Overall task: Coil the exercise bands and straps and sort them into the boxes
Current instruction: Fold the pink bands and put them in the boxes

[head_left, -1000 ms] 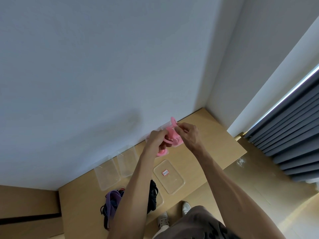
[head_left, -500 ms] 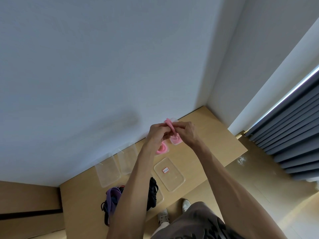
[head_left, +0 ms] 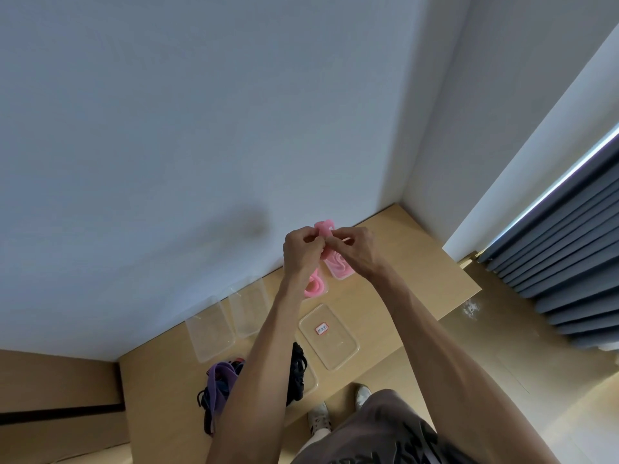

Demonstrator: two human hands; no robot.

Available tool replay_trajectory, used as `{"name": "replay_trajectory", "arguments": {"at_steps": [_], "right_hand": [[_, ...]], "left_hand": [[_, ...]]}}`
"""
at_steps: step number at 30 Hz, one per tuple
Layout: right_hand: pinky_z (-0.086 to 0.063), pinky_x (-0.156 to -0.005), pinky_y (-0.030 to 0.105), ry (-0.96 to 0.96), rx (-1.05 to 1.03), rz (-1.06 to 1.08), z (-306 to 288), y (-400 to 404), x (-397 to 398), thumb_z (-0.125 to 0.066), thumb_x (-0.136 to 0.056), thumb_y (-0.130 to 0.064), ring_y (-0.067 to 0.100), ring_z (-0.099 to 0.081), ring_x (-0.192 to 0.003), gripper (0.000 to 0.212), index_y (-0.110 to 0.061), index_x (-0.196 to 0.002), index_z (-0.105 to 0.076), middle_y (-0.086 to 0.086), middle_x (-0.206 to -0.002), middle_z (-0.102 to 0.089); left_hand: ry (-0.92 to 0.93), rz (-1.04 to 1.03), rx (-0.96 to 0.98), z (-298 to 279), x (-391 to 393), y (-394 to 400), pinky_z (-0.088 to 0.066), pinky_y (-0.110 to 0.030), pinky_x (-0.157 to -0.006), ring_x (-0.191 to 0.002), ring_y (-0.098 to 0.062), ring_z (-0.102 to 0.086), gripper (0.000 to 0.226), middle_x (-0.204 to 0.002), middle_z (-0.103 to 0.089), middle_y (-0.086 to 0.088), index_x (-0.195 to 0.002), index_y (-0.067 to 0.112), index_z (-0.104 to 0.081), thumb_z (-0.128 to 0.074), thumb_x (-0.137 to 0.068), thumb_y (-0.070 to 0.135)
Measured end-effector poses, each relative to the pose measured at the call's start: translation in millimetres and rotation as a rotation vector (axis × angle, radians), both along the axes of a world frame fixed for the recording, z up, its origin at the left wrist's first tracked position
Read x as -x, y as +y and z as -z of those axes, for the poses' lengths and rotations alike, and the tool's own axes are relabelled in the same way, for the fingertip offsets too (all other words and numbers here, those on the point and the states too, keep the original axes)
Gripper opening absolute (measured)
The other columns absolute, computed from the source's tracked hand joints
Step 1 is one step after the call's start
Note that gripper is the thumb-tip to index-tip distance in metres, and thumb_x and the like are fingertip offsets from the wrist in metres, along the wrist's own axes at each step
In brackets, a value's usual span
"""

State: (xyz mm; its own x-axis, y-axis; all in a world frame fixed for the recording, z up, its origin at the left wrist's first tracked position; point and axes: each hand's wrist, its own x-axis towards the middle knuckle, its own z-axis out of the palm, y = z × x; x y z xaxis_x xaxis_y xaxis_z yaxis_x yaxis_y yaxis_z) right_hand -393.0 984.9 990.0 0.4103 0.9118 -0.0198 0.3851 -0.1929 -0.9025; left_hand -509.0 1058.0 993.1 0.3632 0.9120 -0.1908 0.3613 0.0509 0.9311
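You held both hands up together above the far side of the table [head_left: 418, 262], close to the wall: your left hand [head_left: 301, 247] had its fingers curled around a pink exercise band [head_left: 324, 228], and your right hand [head_left: 353, 244] pinched the same band from the other side, fingertips meeting your left hand's. A short folded end of the band stuck up above your knuckles, and the rest was hidden inside your grip. Just beneath your hands, a clear box [head_left: 340, 267] against the wall already held pink bands, and beside it, below your left wrist, another coiled pink band [head_left: 315, 286] lay partly behind your forearm; whether it sat in a box of its own could not be told. Nearer to you than your hands, between your forearms, a clear lid with a small red-edged label [head_left: 330, 336] lay flat on the table. To the left of your left forearm, two empty clear boxes [head_left: 231, 318] stood side by side. Nearer still, a tangle of purple bands and black straps [head_left: 219, 386] lay under and to the left of your left forearm, and more black straps [head_left: 296, 370] showed just to its right.
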Motion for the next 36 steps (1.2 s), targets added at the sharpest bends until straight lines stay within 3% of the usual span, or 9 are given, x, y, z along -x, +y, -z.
{"name": "replay_trajectory", "arguments": {"at_steps": [6, 8, 11, 19, 22, 25, 29, 31, 36], "right_hand": [[-0.033, -0.057, 0.030, 0.152, -0.040, 0.205, -1.4, 6.0, -3.2, -0.055, -0.083, -0.023, 0.011, -0.039, -0.054, 0.029, -0.012, -0.056, -0.054, -0.011, -0.050, -0.048], [-0.033, -0.058, 0.026, 0.124, -0.087, 0.220, 0.0, 1.5, 4.2, -0.051, -0.091, -0.011, 0.009, -0.042, -0.057, 0.027, -0.012, -0.064, -0.057, -0.013, -0.057, -0.053], [-0.034, -0.064, 0.035, -0.015, -0.254, 0.158, 9.7, 0.2, 17.2, -0.046, -0.095, 0.012, 0.023, -0.044, -0.071, 0.023, 0.012, -0.078, -0.061, 0.015, -0.076, -0.055], [-0.046, -0.071, 0.038, 0.274, -0.145, 0.108, 1.2, 5.2, 27.0, -0.038, -0.088, -0.019, 0.027, -0.054, -0.081, 0.024, -0.007, -0.079, -0.057, 0.011, -0.090, -0.056], [-0.048, -0.073, 0.033, 0.452, -0.078, 0.140, 3.6, 0.5, 25.2, -0.041, -0.097, -0.018, 0.016, -0.058, -0.075, 0.024, -0.011, -0.083, -0.059, 0.010, -0.088, -0.060], [-0.053, -0.072, 0.034, 0.516, -0.168, 0.103, 9.4, -5.6, 14.8, -0.036, -0.100, -0.016, 0.022, -0.067, -0.081, 0.037, 0.011, -0.086, -0.058, 0.023, -0.087, -0.064], [-0.054, -0.066, 0.039, 0.516, -0.145, 0.093, 17.5, -6.0, 8.1, -0.039, -0.102, -0.015, 0.019, -0.062, -0.070, 0.032, -0.012, -0.072, -0.052, 0.012, -0.078, -0.057], [-0.048, -0.061, 0.031, 0.582, -0.095, 0.163, 25.3, -2.5, 9.2, -0.041, -0.097, -0.019, 0.021, -0.057, -0.065, 0.030, -0.006, -0.071, -0.048, 0.010, -0.072, -0.053], [-0.059, -0.069, 0.038, 0.884, -0.030, 0.298, 37.2, 0.1, 3.7, -0.030, -0.094, -0.013, 0.034, -0.071, -0.081, 0.035, 0.005, -0.094, -0.060, 0.014, -0.087, -0.075]], "left_hand": [[-0.079, 0.064, 0.075, -10.3, 2.9, 9.2, -0.051, -0.024, -0.058, -0.064, -0.014, -0.062, 0.022, -0.066, -0.067, -0.003, -0.067, 0.019, -0.072, -0.066, -0.087, 0.012], [-0.126, 0.044, 0.177, -14.1, 1.4, 6.7, -0.047, -0.026, -0.055, -0.058, -0.016, -0.055, 0.019, -0.064, -0.063, -0.006, -0.060, 0.013, -0.066, -0.061, -0.077, 0.005], [-0.227, -0.073, 0.368, -15.5, -0.3, 1.7, -0.039, -0.031, -0.062, -0.066, -0.023, -0.050, 0.017, -0.078, -0.068, -0.007, -0.055, 0.014, -0.059, -0.048, -0.057, 0.002], [-0.427, -0.084, 0.563, -12.7, 8.9, 5.2, -0.025, -0.029, -0.056, -0.057, -0.025, -0.031, 0.016, -0.065, -0.033, -0.007, -0.053, 0.013, -0.028, -0.035, -0.043, 0.002], [-0.409, -0.096, 0.604, -13.9, 11.3, 5.0, -0.015, -0.034, -0.060, -0.057, -0.025, -0.024, 0.012, -0.059, -0.030, -0.005, -0.045, 0.012, -0.031, -0.036, -0.036, 0.006], [-0.508, -0.238, 0.746, -6.7, 19.6, 6.6, -0.028, -0.026, -0.056, -0.050, -0.022, -0.033, 0.015, -0.050, -0.030, -0.003, -0.047, 0.016, -0.029, -0.033, -0.043, 0.003], [-0.532, -0.284, 0.784, 0.9, 23.4, 11.9, -0.032, -0.029, -0.060, -0.055, -0.020, -0.020, 0.018, -0.053, -0.025, -0.002, -0.054, 0.021, -0.024, -0.031, -0.051, 0.004], [-0.578, -0.275, 0.812, -0.8, 21.5, 10.3, -0.033, -0.030, -0.063, -0.052, -0.018, -0.018, 0.015, -0.053, -0.030, -0.004, -0.062, 0.019, -0.030, -0.031, -0.056, 0.005], [-0.802, -0.375, 0.896, -3.7, 20.5, 7.8, -0.033, -0.024, -0.048, -0.044, -0.015, -0.028, 0.018, -0.054, -0.038, -0.004, -0.066, 0.011, -0.047, -0.030, -0.062, 0.004]]}}
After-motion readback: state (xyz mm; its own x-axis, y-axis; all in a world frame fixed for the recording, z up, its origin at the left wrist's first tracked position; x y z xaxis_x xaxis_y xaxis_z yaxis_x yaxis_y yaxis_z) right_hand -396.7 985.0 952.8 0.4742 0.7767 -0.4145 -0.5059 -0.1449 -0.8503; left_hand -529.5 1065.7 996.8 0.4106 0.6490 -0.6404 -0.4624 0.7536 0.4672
